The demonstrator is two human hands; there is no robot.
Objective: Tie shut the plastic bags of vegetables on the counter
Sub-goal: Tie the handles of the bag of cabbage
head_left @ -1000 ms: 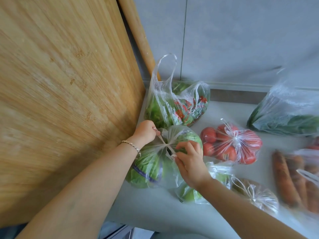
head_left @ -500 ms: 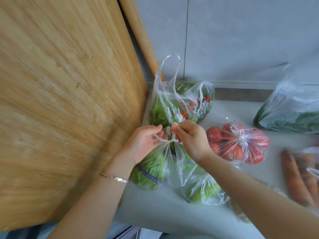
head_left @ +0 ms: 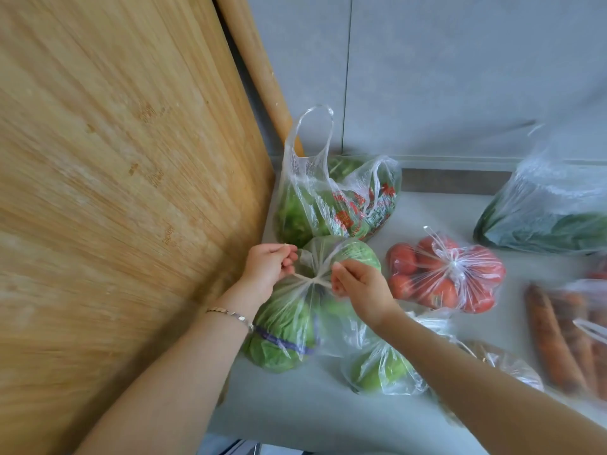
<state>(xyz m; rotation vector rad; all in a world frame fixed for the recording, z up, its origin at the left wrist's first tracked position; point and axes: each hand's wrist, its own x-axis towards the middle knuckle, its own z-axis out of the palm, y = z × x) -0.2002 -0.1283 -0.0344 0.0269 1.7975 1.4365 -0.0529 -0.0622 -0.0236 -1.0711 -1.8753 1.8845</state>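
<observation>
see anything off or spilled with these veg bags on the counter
Nothing looks spilled or torn. One oddity: the printed bag of greens at the back gapes open, one handle loop standing upright, unlike the knotted tomato bag. The left hand and right hand pinch the handles of the lettuce bag.

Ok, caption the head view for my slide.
Left hand and right hand pinch the handles of the greens bag, knotting it beside the tied tomato bag.

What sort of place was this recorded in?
Probably a home kitchen: a big bamboo cutting board leans upright beside a grey counter that holds bagged tomatoes, bagged carrots and a bag of lettuce being tied.
</observation>
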